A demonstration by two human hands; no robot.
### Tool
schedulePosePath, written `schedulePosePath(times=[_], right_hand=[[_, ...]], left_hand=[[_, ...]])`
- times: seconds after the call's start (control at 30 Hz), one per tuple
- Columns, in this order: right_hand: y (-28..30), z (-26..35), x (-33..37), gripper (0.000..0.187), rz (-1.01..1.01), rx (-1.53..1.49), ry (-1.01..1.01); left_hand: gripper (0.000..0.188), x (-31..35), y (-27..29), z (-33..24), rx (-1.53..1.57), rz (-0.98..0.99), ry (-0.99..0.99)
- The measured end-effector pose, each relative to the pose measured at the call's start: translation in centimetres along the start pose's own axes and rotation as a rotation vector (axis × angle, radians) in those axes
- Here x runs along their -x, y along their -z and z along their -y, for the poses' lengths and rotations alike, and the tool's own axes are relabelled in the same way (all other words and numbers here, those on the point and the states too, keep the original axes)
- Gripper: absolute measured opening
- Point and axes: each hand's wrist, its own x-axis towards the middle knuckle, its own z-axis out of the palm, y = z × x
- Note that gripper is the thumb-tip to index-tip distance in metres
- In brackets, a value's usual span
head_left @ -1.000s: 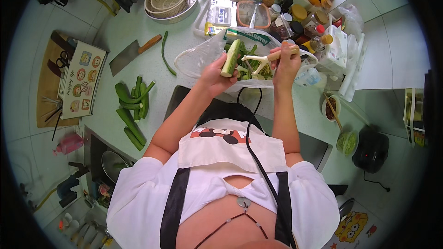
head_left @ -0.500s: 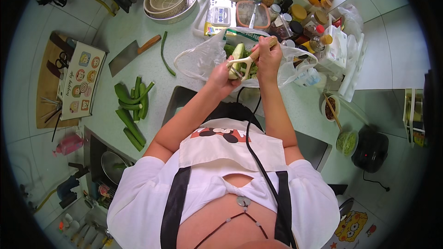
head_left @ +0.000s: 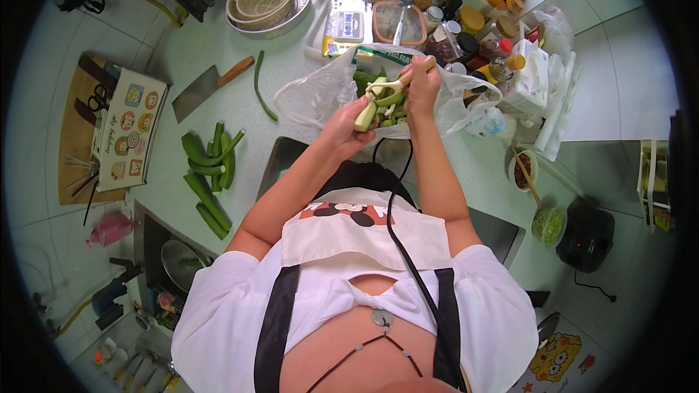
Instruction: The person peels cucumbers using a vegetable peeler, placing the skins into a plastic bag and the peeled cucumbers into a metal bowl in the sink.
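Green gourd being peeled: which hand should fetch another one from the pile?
Probably the left hand: the pile of long green gourds lies on the left side. The right hand holds the pale peeler.

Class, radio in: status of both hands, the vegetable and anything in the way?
Left hand grips pale green vegetable. Right hand holds peeler on it. Open plastic bag below, scraps inside. Nothing in the way.
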Motion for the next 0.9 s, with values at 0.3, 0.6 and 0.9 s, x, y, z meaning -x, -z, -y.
schedulePosePath(times=[0.3,0.6,0.9], right_hand=[[1.7,0.4,-2.0,0.02,-0.097,0.306,0.319],[2.6,2.3,0.9,0.019,0.068,0.476,0.414],[1.8,5.2,1.9,0.016,0.014,0.155,0.218]], left_hand=[[0.033,1.0,1.5,-0.5,0.009,0.079,0.035],[0.029,1.1,1.1,-0.7,-0.062,0.094,-0.071],[0.027,-0.6,0.4,-0.5,0.133,0.072,0.062]])
